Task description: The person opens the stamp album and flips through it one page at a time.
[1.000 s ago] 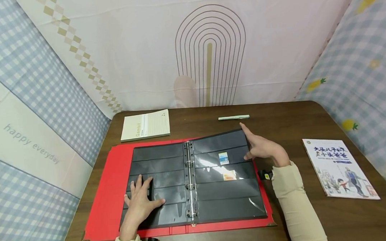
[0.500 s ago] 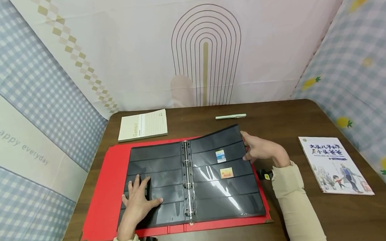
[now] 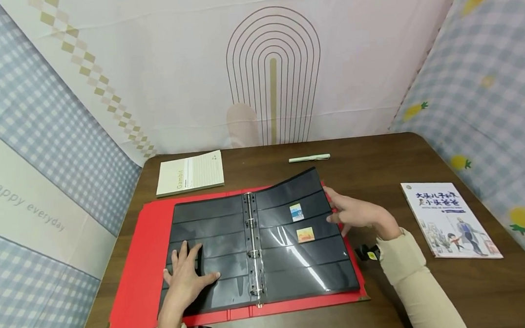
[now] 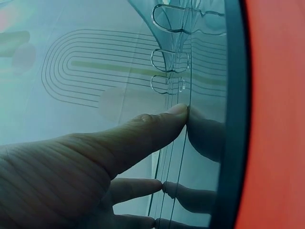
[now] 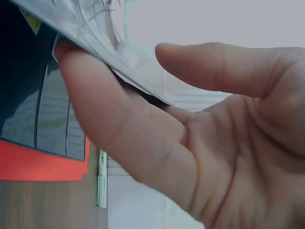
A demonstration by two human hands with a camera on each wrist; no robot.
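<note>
A red ring binder (image 3: 130, 267) lies spread on the table with black pocket pages on both sides of its metal rings (image 3: 254, 254). My left hand (image 3: 184, 280) rests with spread fingers on the left page (image 3: 224, 244); in the left wrist view its thumb and fingertips touch the glossy surface. On the right page (image 3: 293, 265) sit a blue stamp-like card (image 3: 296, 212) and an orange one (image 3: 305, 234). That page's upper outer corner is raised. My right hand (image 3: 357, 211) is at its outer edge, fingers under the sheet (image 5: 95, 52), thumb apart from it.
A cream notebook (image 3: 190, 173) lies beyond the binder at the left. Behind it at the back of the table is a pale green pen (image 3: 309, 158). A white picture book (image 3: 451, 219) lies to the right. Cloth hangings enclose the back and sides.
The right page's upper outer corner has risen and bent inward. My right hand's fingers have slipped from its top corner to underneath its outer edge. My left hand stays in place.
</note>
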